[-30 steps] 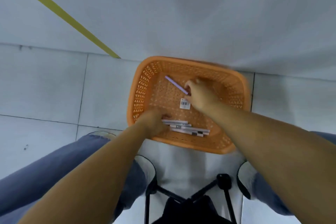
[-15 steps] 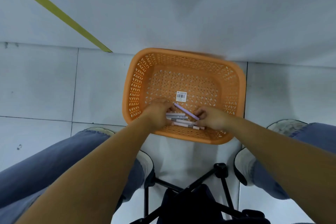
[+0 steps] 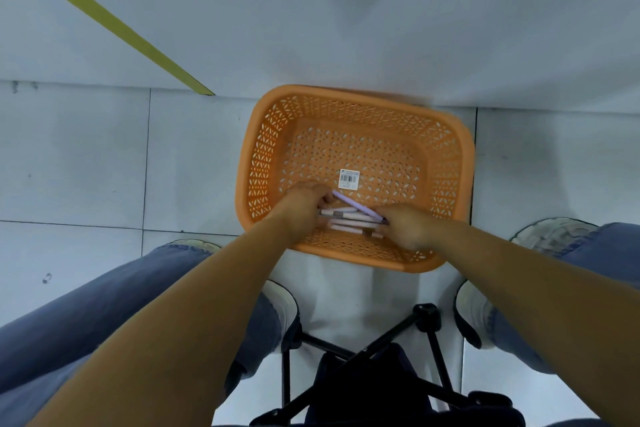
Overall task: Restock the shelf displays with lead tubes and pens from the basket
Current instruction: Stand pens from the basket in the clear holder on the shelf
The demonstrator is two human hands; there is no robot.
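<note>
Though blurred, basket (image 3: 329, 91) sticker (image 3: 349, 179) seems barcoded.

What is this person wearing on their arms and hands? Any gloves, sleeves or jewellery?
Nothing that shows. The left forearm and right forearm are bare to the frame edge, with no sleeve in view. The left hand and right hand have no gloves, and no watch, bracelet or ring is visible. Lower down, the person wears blue jeans and pale shoes.
</note>
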